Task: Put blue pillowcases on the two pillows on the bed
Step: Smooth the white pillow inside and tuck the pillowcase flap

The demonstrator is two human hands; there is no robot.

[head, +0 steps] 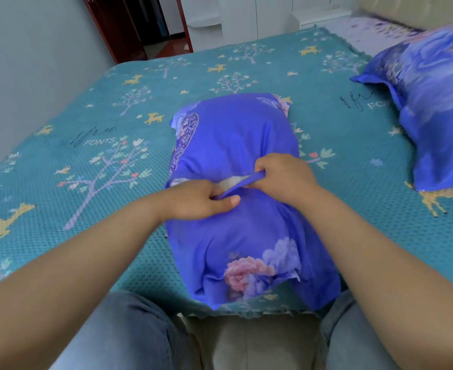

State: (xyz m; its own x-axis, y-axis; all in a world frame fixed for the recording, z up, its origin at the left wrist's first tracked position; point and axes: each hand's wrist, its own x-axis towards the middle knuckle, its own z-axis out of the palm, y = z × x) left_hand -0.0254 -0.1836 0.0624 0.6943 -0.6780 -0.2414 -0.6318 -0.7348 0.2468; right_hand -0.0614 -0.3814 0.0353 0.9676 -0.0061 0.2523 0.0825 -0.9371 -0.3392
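**A:** Set the scene for us, biggest thing first.

**B:** The bed (140,108), under a teal cover printed with trees and deer. I'm at its near edge, jeans at the bottom of view. Far right, toward the headboard, lies one pillow (433,102) already in blue floral fabric; it looks finished to me.

**A:** And in front of you?

**B:** The second pillow (233,134), lying lengthwise away from me near the middle of the bed, wrapped in its blue pillowcase (246,236). Across its middle is the opening, with a sliver of white filling (233,182) showing.

**A:** Hands?

**B:** My left hand (204,200) has its fingers curled round the near end of the blue flap edge (242,184), thumb pressed on top. My right hand (281,174) pinches the same edge at its far end, fingers tucked under. Both closed on fabric, the strip taut between them.

**A:** So which step?

**B:** Closing the case, I'd judge. The pillow is inside; only the white gap is left.

**A:** Next move?

**B:** Draw that edge over the white and tuck it under the opposite flap, evenly, so the stuffing doesn't bulge back out. Then smooth it.
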